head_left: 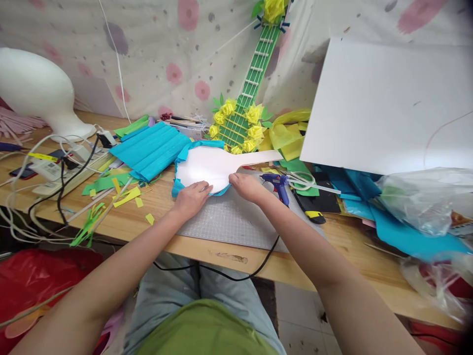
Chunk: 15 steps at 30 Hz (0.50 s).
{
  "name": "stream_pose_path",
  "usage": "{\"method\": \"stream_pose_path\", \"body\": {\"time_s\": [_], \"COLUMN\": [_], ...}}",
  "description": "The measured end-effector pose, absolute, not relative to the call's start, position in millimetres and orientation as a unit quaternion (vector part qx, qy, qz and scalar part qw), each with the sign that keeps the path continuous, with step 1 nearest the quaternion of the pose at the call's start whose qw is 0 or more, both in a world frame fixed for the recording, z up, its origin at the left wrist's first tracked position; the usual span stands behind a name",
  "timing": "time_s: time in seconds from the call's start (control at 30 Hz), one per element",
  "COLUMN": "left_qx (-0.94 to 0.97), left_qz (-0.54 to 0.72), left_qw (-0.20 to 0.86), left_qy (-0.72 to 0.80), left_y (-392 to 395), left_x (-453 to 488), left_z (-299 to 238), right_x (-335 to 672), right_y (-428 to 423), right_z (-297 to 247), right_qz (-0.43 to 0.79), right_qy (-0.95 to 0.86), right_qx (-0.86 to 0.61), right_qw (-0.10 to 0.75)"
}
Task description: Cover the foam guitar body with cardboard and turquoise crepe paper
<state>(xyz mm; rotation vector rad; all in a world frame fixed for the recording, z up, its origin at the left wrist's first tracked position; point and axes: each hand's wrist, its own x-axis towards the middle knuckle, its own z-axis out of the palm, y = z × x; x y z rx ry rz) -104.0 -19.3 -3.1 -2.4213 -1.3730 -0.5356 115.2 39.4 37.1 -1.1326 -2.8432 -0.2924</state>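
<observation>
A white guitar-shaped foam cutout [210,165] lies on the grey cutting mat [229,222], with blue crepe paper [184,155] wrapped along its left and near edges. My left hand [192,197] rests flat on the cutout's near edge, fingers stretched toward the blue paper. My right hand [246,186] presses on the cutout's lower right edge, fingers curled in a pinch on the blue paper there. A blue glue gun [278,183] lies just right of my right hand.
A finished green paper guitar with yellow flowers [244,118] leans on the back wall. Pleated blue paper [150,148], green and yellow scraps [111,190], a power strip with cables [62,170], a white foam head [37,91], scissors [301,180], a white board [388,103] and plastic bags [428,197] surround the mat.
</observation>
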Motion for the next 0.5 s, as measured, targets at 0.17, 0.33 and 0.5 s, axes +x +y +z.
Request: {"method": "stream_pose_path", "body": {"time_s": [0.17,0.33,0.5], "left_qx": [-0.842,-0.839,-0.839], "left_qz": [-0.199,-0.209,-0.207], "left_qw": [0.136,0.108,0.105], "left_qy": [-0.483,-0.49,-0.492], "left_y": [-16,-12,-11], "left_x": [-103,-103,-105], "left_z": [-4,-1,2], "right_x": [111,110,112], "right_y": [43,46,38], "right_z": [45,50,49], "right_qz": [-0.1,-0.094,-0.066], "right_qy": [-0.919,-0.917,-0.94], "right_qx": [-0.381,-0.388,-0.328], "right_qw": [0.003,0.016,0.07]}}
